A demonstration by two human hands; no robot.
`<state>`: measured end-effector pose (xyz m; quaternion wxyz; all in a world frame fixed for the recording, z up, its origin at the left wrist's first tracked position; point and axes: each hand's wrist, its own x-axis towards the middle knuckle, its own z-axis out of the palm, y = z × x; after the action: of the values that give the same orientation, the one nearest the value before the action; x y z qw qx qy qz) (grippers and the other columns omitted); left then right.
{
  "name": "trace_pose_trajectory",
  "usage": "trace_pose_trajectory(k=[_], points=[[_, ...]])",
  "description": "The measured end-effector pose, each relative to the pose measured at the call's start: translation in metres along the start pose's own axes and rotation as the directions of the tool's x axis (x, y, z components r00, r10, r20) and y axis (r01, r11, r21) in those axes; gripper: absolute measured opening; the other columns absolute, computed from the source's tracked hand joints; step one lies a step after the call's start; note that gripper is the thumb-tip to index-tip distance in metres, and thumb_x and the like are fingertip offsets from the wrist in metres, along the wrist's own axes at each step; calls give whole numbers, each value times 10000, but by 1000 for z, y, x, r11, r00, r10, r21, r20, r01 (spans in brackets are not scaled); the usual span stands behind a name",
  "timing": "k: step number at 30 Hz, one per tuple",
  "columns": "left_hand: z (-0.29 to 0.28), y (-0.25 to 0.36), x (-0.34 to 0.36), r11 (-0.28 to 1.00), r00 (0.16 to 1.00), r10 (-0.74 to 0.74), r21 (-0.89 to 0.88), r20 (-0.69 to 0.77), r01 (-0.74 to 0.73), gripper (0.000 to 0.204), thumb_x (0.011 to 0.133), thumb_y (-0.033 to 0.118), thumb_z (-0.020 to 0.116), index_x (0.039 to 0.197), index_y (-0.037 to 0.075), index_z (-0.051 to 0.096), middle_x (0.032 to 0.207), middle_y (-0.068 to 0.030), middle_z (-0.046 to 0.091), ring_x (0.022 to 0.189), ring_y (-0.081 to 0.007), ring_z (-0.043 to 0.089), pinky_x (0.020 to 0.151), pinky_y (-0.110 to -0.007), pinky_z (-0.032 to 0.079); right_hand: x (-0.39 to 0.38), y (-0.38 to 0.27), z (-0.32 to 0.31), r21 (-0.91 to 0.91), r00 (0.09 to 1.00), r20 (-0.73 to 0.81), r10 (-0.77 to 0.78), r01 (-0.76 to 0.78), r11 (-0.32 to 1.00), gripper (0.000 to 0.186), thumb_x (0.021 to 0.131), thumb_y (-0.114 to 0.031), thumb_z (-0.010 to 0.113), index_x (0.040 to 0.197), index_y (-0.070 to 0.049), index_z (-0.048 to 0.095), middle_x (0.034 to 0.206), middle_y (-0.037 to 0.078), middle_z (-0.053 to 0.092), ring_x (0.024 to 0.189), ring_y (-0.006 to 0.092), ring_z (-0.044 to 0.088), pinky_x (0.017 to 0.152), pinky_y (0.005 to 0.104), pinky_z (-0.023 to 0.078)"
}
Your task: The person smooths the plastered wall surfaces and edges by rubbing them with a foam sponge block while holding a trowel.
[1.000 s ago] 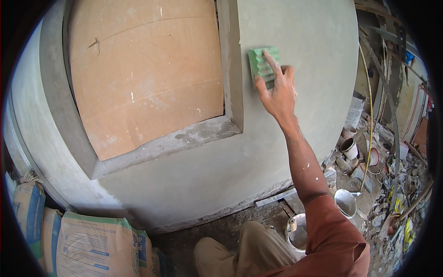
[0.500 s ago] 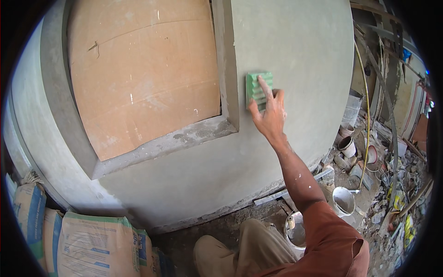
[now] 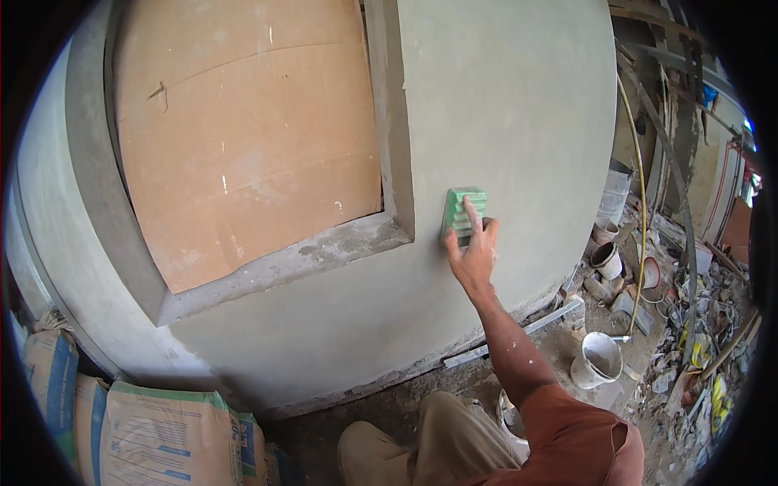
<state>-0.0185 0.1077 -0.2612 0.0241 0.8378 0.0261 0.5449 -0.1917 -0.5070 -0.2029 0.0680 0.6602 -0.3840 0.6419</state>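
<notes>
My right hand (image 3: 477, 257) grips a green ridged sponge (image 3: 464, 198) from its lower end, one finger stretched along its back and the thumb at its left side. The sponge lies against the grey plastered wall (image 3: 519, 105), just right of the lower right corner of the window recess. My right arm is stretched out ahead. My left hand is out of sight.
A brown board (image 3: 251, 154) fills the recess, above a grey sill (image 3: 324, 250). Stacked bags (image 3: 162, 437) stand at the lower left. To the right are a white bucket (image 3: 596, 362), a yellow hose (image 3: 640, 211), a long metal bar (image 3: 527, 328) and rubble (image 3: 660, 356).
My right hand has moved the sponge down the wall, from beside the recess's right edge to about its lower corner. The view has shifted slightly.
</notes>
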Motion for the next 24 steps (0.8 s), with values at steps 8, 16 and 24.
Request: trace_pose_trajectory(k=[8, 16, 24], points=[[8, -9, -5, 999, 997, -29, 25, 66, 28, 371, 1032, 429, 528, 930, 149, 750, 1022, -39, 691, 1046, -292, 616, 928, -501, 428, 184, -81, -17, 81, 971, -209, -114, 133, 988, 645, 883, -272, 689, 1506, -260, 522, 1063, 138, 525, 997, 328, 581, 785, 437, 539], [13, -6, -7, 998, 998, -51, 48, 21, 50, 367, 1029, 434, 536, 923, 153, 747, 1017, -37, 685, 1031, -291, 617, 913, -502, 429, 40, 6, 0, -24, 986, -80, 148, -151, 988, 649, 880, -247, 674, 1509, -231, 519, 1087, 156, 518, 992, 341, 596, 809, 453, 548], [9, 3, -4, 998, 998, -28, 49, 56, 25, 349, 1029, 421, 543, 931, 156, 749, 1024, -41, 681, 1030, -295, 618, 913, -500, 429, 84, -79, 6, 199, 953, -237, -187, 236, 951, 639, 892, -253, 686, 1508, -228, 519, 1055, 170, 508, 961, 333, 566, 773, 430, 538]])
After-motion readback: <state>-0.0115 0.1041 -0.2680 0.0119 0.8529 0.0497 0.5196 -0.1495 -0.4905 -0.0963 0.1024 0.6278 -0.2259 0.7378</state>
